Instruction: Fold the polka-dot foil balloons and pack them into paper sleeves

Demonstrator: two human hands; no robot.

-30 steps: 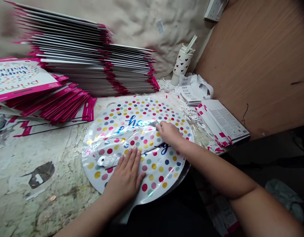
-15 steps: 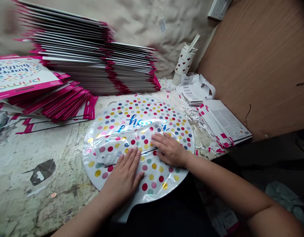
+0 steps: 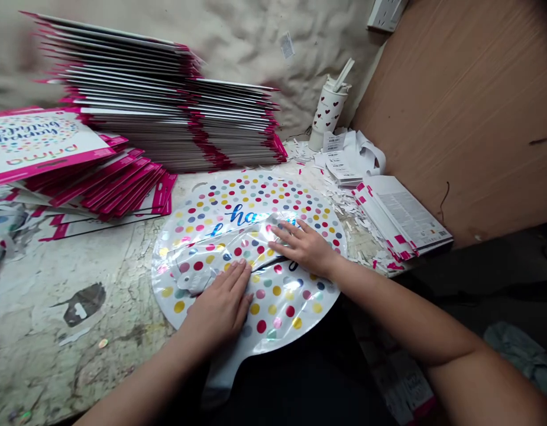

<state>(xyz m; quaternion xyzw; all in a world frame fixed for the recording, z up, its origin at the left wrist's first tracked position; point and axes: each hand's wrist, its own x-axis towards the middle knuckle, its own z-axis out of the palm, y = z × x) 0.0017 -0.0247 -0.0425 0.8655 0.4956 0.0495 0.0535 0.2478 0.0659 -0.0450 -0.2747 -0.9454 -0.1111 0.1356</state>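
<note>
Stacked pink-edged cards [image 3: 175, 127] stood at left, near the dotted foil balloon [image 3: 282, 307], which lay on the worn tabletop [image 3: 82, 349]. The left hand [image 3: 217, 310] and right hand [image 3: 304, 248] pressed flat on its folded section, each grip open, fingers spread.

I'm watching from the person's head, looking forward and down, facing the corner of the desk [image 3: 55, 361], staying close above the left hand [image 3: 217, 313] and right hand [image 3: 306, 248], keeping both in frame.
</note>
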